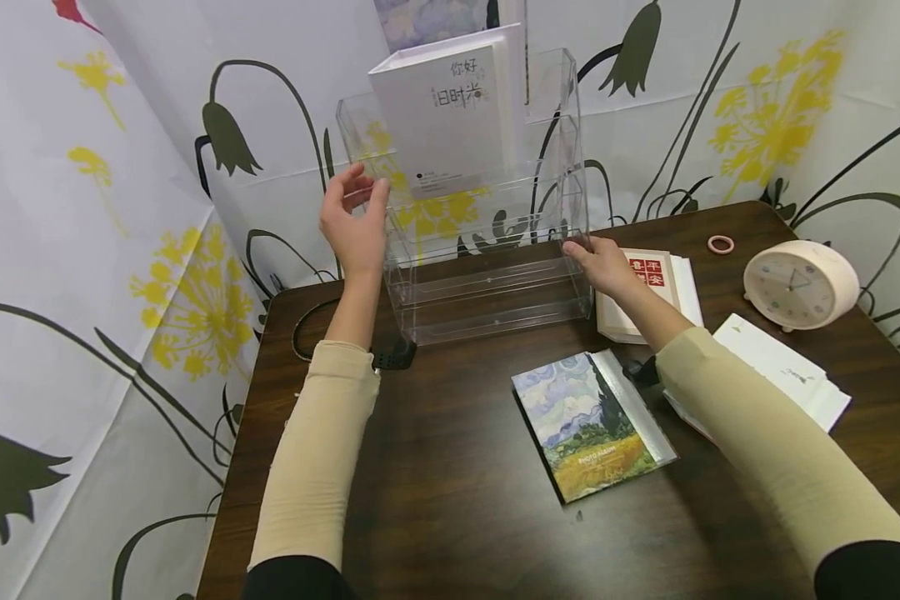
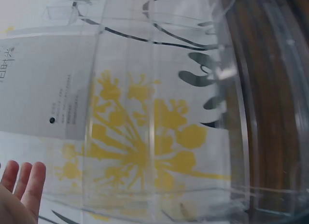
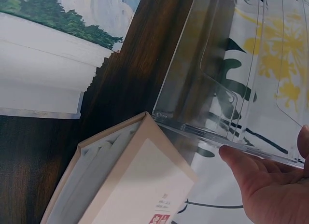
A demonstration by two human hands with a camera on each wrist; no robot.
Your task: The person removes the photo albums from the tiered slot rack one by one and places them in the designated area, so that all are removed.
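Observation:
A clear acrylic tiered rack stands on the table before me. My right hand grips its right side panel, thumb on one face and fingers on the other. By the rack's upper left edge, my left hand has loosely bent fingers, thumb apart from them. Its fingertips also show in the left wrist view. Leaning back in an upper tier is a white book with Chinese lettering. Behind it, a painted-cover book stands higher, partly hidden and cut off by the frame.
A photo album with a painted landscape cover lies on the dark wooden table. At right are a beige book with red characters, a white book, a round clock and a pink ring. Patterned cloth hangs behind.

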